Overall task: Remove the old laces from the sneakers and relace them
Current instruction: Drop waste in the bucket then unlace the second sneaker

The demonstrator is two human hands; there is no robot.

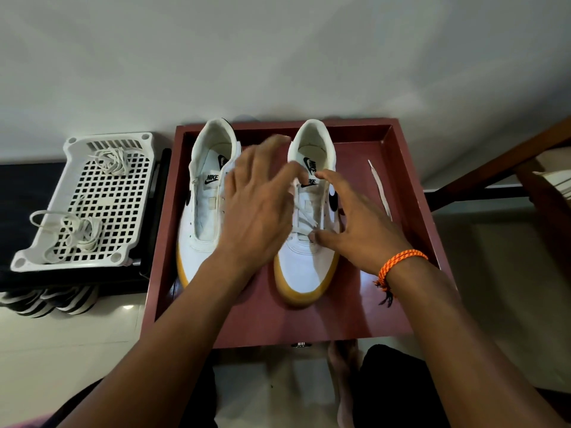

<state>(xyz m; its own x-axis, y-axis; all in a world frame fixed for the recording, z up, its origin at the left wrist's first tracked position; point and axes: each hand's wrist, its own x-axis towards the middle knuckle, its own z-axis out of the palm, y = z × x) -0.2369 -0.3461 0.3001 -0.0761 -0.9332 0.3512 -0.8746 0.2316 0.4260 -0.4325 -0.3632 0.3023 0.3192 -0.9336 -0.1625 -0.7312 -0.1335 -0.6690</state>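
Two white sneakers with tan soles stand side by side, toes toward me, in a dark red tray (398, 273). The left sneaker (202, 211) has bare eyelets and no lace. The right sneaker (304, 267) carries a white lace (304, 222) crossed over its lower eyelets. My left hand (256, 199) hovers over the gap between the shoes, fingers spread and blurred, holding nothing. My right hand (355, 223) rests on the right sneaker's outer side, fingers straight, thumb tip touching the lace near the lowest eyelets. A loose lace end (380, 189) lies on the tray to the right.
A white perforated basket (102, 196) left of the tray holds two bundles of white laces (74, 233). Striped shoes (49, 301) sit on the floor beneath it. A wooden frame (494, 168) stands at right. My foot (343, 366) shows below the tray.
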